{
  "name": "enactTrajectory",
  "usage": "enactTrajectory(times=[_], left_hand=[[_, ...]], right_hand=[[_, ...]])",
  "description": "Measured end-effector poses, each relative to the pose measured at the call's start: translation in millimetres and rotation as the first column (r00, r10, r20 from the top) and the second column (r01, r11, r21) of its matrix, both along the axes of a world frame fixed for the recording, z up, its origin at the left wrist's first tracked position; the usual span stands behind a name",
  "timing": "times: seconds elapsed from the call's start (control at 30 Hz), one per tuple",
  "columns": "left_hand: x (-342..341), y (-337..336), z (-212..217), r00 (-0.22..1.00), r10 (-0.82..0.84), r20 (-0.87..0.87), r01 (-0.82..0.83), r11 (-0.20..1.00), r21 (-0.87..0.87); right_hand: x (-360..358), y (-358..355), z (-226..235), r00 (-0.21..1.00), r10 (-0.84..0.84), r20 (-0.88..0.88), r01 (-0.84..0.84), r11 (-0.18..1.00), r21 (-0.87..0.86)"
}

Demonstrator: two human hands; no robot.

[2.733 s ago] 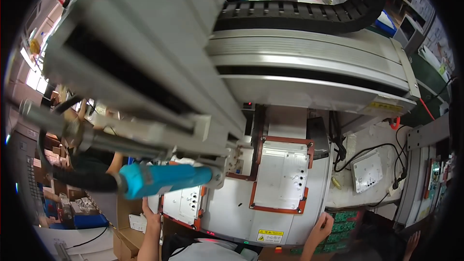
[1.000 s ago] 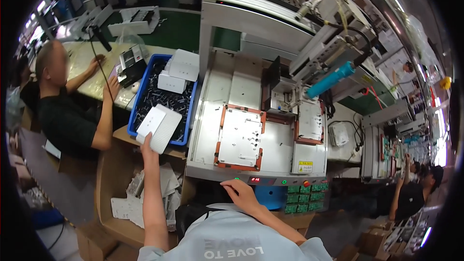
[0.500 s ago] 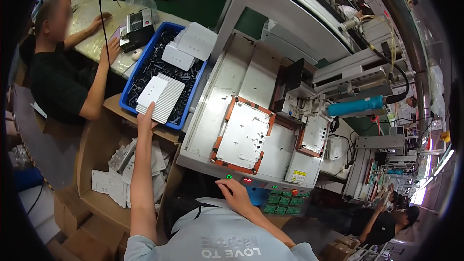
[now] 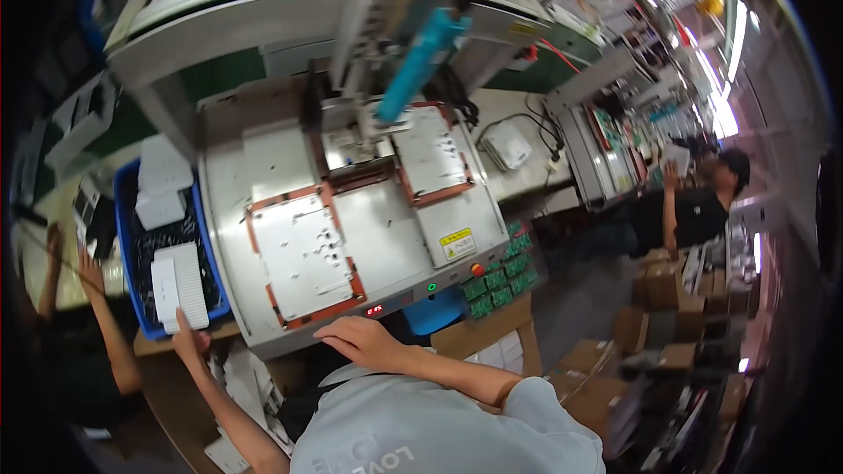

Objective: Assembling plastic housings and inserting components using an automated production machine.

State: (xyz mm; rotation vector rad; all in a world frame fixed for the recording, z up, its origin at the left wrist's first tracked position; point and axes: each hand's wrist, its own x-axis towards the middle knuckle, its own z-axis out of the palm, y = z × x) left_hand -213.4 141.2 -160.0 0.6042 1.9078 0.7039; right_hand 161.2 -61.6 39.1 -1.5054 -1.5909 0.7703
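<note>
Machine bench (image 4: 386, 246): left hand (image 4: 187, 340) grasps white tray (image 4: 180, 285); right hand (image 4: 364, 340) released at edge.

A flat white ribbed rectangular tray (image 4: 180, 285) lies tilted across the near end of the blue plastic bin (image 4: 126, 211), atop dark parts.

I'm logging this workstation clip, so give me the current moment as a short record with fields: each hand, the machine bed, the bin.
left hand: grips the near edge of a white panel in the blue bin
right hand: rests palm down on the front edge of the machine, near its red display
machine bed: two orange-framed fixtures, near one and far one, each holding a white panel
blue bin: left of the machine, holds more white panels on dark parts
</note>
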Motion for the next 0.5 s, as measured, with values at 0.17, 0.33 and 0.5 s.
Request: enactTrajectory(times=[0.17, 0.33, 0.5], left_hand=[[4, 3, 11, 0.991, -0.057, 0.118, 0.062, 0.998, -0.033], [6, -8, 20, 0.999, -0.043, 0.029, 0.044, 0.999, -0.031], [-13, -24, 20, 0.990, -0.106, -0.095, 0.102, 0.994, -0.042]], right_hand=[[90, -15, 22, 0.819, -0.569, 0.068, 0.543, 0.808, 0.230], [228, -80, -10, 0.391, -0.908, 0.149, 0.898, 0.411, 0.155], [293, -135, -63, 0.297, -0.856, 0.422, 0.878, 0.419, 0.232]])
